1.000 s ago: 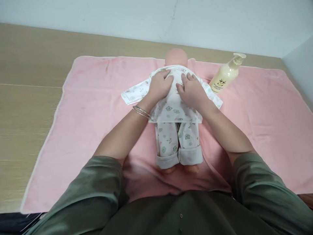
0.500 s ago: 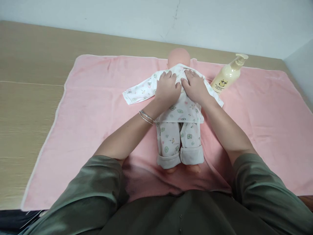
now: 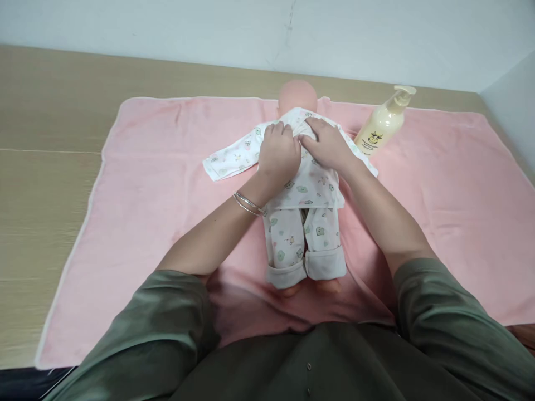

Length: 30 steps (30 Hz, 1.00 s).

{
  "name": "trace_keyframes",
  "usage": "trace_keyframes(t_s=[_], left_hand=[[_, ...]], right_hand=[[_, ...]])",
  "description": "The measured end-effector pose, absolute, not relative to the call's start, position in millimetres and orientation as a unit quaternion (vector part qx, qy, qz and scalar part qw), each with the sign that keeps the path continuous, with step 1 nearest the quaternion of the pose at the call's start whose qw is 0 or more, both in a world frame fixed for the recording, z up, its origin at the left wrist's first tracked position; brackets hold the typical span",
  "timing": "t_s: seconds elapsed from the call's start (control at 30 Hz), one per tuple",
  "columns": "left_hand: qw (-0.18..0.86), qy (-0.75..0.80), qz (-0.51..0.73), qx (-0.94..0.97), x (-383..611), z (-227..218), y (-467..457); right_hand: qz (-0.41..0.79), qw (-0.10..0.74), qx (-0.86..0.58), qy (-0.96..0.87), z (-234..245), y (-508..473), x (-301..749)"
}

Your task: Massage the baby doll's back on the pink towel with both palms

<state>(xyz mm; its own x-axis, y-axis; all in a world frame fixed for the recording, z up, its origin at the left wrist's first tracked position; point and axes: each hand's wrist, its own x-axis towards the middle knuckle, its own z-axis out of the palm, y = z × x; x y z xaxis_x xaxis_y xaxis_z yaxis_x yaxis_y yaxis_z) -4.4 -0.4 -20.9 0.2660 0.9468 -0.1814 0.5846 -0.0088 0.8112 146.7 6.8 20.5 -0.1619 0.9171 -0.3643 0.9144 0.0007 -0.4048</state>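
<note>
A baby doll (image 3: 297, 96) lies with its smooth head toward the wall and its feet toward me; no face shows. It wears a white printed baby shirt (image 3: 313, 192) and matching trousers (image 3: 286, 234) with turned-up cuffs. On the upper left of the shirt, my left hand (image 3: 279, 151) is closed, its curled fingers gripping the cloth. Opposite it, my right hand (image 3: 328, 145) rests on the shirt's upper right with thumb and fingers apart. The cloth between both hands is creased. One shirt sleeve stretches out to the left; the other is partly behind my right forearm.
Under the doll a pink blanket (image 3: 159, 184) covers much of the wood-toned tabletop (image 3: 50, 195). A cream pump bottle (image 3: 382, 125) with a cow picture leans or lies tilted, right of the doll's shoulder. A pale wall (image 3: 188, 33) borders the far edge.
My left hand's fingers have curled tighter into the shirt. The right hand has shifted slightly, and the cloth between them is more bunched. The whole view has moved a little.
</note>
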Motion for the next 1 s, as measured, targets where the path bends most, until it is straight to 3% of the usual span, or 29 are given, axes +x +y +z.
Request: trace_keyframes(t_s=[0.13, 0.4, 0.83, 1.0], left_hand=[[0.403, 0.578, 0.201, 0.68, -2.6, -11.8, -4.5], [0.43, 0.585, 0.188, 0.661, -16.6, -29.6, 14.3], [0.415, 0.594, 0.226, 0.651, -13.3, -39.3, 5.6], [0.418, 0.596, 0.244, 0.64, -12.8, -38.9, 5.0]], right_hand=[[0.315, 0.022, -0.657, -0.685, 20.3, 12.1, 155.4], [0.238, -0.015, -0.643, -0.728, 36.7, -14.9, 118.5], [0.278, -0.02, -0.659, -0.699, 15.9, 4.2, 144.1], [0.273, 0.002, -0.644, -0.715, 32.7, 7.6, 144.5]])
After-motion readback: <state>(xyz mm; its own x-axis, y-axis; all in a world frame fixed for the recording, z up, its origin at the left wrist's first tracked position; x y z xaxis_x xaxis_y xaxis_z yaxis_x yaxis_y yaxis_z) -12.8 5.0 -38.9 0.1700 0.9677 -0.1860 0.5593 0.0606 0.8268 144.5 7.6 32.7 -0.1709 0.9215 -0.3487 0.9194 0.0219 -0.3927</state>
